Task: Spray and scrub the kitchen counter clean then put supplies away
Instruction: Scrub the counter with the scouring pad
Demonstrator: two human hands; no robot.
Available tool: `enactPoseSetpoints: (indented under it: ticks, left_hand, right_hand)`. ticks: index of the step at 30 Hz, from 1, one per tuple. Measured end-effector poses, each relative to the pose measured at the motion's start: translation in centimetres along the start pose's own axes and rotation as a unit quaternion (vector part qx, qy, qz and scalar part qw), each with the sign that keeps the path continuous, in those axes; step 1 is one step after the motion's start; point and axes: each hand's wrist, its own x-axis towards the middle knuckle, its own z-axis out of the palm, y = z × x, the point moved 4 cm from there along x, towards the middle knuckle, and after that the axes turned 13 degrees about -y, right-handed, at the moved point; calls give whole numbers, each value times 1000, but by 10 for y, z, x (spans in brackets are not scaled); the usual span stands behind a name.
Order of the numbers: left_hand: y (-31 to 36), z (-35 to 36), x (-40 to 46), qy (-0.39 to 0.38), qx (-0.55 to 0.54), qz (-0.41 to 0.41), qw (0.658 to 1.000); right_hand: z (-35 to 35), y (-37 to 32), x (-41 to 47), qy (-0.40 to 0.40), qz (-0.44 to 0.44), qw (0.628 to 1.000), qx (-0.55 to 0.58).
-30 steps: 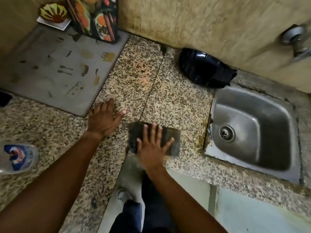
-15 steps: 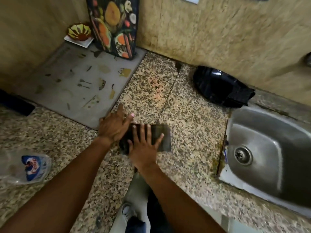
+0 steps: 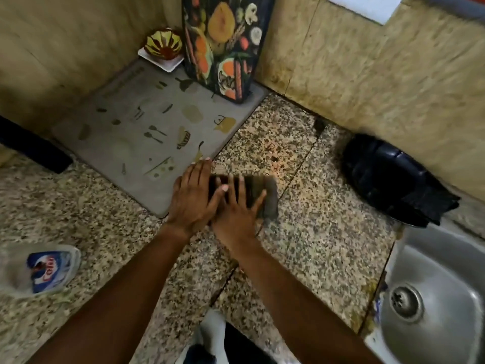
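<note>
Straight fingers (image 3: 237, 189) of the right hand (image 3: 236, 208) lie slightly fanned and pressed flat on top of a dark scrubbing pad (image 3: 265, 190), with the thumb angled out along the pad's right side. The left hand (image 3: 191, 198) sits just beside it, fingers straight and held close together, its fingertips reaching the near corner of the grey drying mat (image 3: 147, 127) and its thumb laid over the pad's left end, touching the right hand. Neither hand curls round the pad; both bear down on it with flat palms.

The pad lies on the speckled granite counter (image 3: 315, 227), near the middle, just right of the mat's corner and beside a seam that runs across the stone. Its outline is smeared, so its edges are hard to make out.

Both forearms stretch in from the lower edge. To the far left, a clear spray bottle (image 3: 44, 269) with a blue and red label lies on its side on the counter, well apart from the hands. At the back, a fruit-printed cutting board (image 3: 223, 43) leans against the wall on the mat, with a small striped bowl (image 3: 164, 44) on a white dish beside it. A black plastic bag (image 3: 388, 177) sits by the wall near the steel sink (image 3: 441, 274) at the right.
</note>
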Motion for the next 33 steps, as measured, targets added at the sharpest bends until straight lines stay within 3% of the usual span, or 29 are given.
enactPoseSetpoints:
  ticks: [2, 5, 8, 10, 12, 14, 17, 19, 21, 23, 25, 27, 30, 31, 33]
  left_hand:
    - [-2, -2, 6, 18, -18, -9, 1000]
    - [-7, -3, 11, 29, -13, -16, 999]
    - [-12, 1, 3, 16, -4, -30, 999]
    - [-14, 4, -4, -1, 4, -35, 999]
    - [-17, 4, -9, -10, 5, -48, 999]
    - [-20, 1, -11, -17, 4, -56, 998]
    - [-19, -8, -24, -4, -2, -55, 998]
    - [-21, -13, -38, 17, -12, -56, 998]
    - [-29, -13, -61, 29, -26, -66, 997]
    - [-42, -5, -92, 28, -31, -76, 996]
    - [-54, 3, -122, 12, -30, -85, 996]
    - [-66, 8, -151, -4, -36, -107, 994]
    - [-78, 3, -185, 6, -31, -89, 996]
    - [-80, 1, -197, 3, -29, -80, 996]
    - [-87, -2, -226, 24, -38, -73, 996]
  right_hand:
    - [-33, 27, 73, -1, -24, 999, -27]
    - [-64, 111, 143, -14, 99, 995, 15]
    - [-56, 156, 119, 15, 221, 972, 78]
    - [-30, 143, 62, 22, 268, 960, 79]
    - [-10, 85, -3, 38, 214, 974, 66]
    - [12, 8, -40, 26, 53, 998, 36]
    - [21, -46, -19, -50, -85, 994, -38]
    - [6, -18, 23, -57, -49, 996, -45]
    - [-4, 31, 34, -28, 58, 998, -14]
    - [4, 62, -1, 10, 148, 989, 19]
    - [28, 47, -68, 23, 187, 982, 21]
    - [64, -16, -128, 6, 98, 995, 2]
    - [89, -133, -162, -26, -134, 990, -20]
    - [88, -156, -154, -40, -170, 984, -28]
    - [87, -161, -129, -84, -134, 986, -53]
